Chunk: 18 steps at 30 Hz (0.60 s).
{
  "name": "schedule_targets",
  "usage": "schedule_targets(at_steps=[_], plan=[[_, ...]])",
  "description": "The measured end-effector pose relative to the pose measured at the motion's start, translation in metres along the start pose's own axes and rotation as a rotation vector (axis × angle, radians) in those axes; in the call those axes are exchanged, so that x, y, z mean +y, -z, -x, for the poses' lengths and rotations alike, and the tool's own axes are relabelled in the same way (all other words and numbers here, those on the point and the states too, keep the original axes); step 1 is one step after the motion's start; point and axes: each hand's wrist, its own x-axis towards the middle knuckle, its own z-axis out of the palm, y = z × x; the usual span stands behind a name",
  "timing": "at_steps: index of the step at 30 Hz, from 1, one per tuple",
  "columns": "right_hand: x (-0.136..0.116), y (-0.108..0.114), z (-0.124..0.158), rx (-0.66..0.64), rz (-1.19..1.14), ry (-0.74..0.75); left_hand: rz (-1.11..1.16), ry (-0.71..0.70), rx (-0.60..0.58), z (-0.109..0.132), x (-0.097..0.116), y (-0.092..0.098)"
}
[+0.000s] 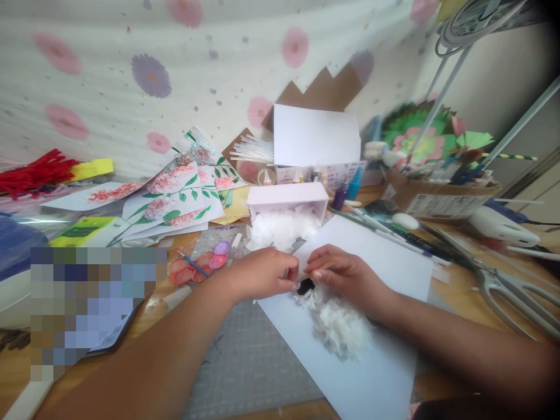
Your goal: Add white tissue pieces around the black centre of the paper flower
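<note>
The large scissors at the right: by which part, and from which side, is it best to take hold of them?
Probably by the grey handles, with the right hand coming from the near side. The scissors lie with the handle loops toward the person and the blades pointing away.

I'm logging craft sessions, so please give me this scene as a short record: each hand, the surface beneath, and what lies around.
Left hand: fingers curled beside a small dark piece; grip unclear
Right hand: fingers bent near the same piece, by a ruffled white bunch; grip unclear
Surface: white sheet, partly over a grey cutting mat
Behind hands: pale box with white fluffy material at its front
Right side: large scissors
Left rear: flower pictures
</note>
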Motion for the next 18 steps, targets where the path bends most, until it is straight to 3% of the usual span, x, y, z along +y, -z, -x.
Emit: schedule_targets(at_steps=[4, 14, 16, 18], plan=[[-0.002, 0.001, 0.000, -0.020, -0.073, 0.001, -0.003, -0.009, 0.010, -0.002, -0.004, -0.003], [0.001, -0.002, -0.001, -0.090, 0.104, 0.075, 0.120, 0.064, 0.006, -0.001, -0.002, -0.001], [-0.001, 0.000, 0.000, -0.050, 0.032, 0.035, 0.180, 0.142, 0.095, -0.001, -0.010, 0.005], [-0.002, 0.003, 0.000, 0.045, -0.091, -0.006, 0.176, 0.278, 0.331, 0.000, -0.021, 0.013]])
